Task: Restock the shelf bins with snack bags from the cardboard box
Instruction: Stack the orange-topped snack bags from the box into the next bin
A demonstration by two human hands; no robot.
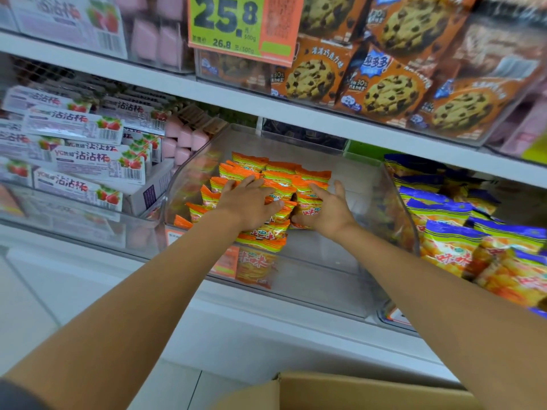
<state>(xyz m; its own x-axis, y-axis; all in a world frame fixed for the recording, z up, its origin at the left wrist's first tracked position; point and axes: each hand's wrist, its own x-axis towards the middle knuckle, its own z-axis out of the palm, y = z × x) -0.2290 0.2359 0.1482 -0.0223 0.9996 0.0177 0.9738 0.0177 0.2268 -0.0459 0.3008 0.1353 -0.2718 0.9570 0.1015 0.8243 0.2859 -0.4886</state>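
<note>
Several small orange snack bags [268, 176] lie piled in the left half of a clear plastic shelf bin [367, 202]. My left hand [250, 202] lies flat on top of the pile, fingers straight and spread, pressing the bags. My right hand [322, 210] rests against the pile's right side with fingers extended along the bags and the thumb raised. The right half of the bin shows its bare floor. A corner of the cardboard box [355, 392] shows at the bottom edge, below my arms; its inside is out of view.
A bin of blue-and-yellow snack bags [461, 232] stands to the right. Strawberry cup packs [85, 161] fill the bin to the left. Cookie bags [384, 84] and a green price sign [228, 22] sit on the shelf above, close over the bin.
</note>
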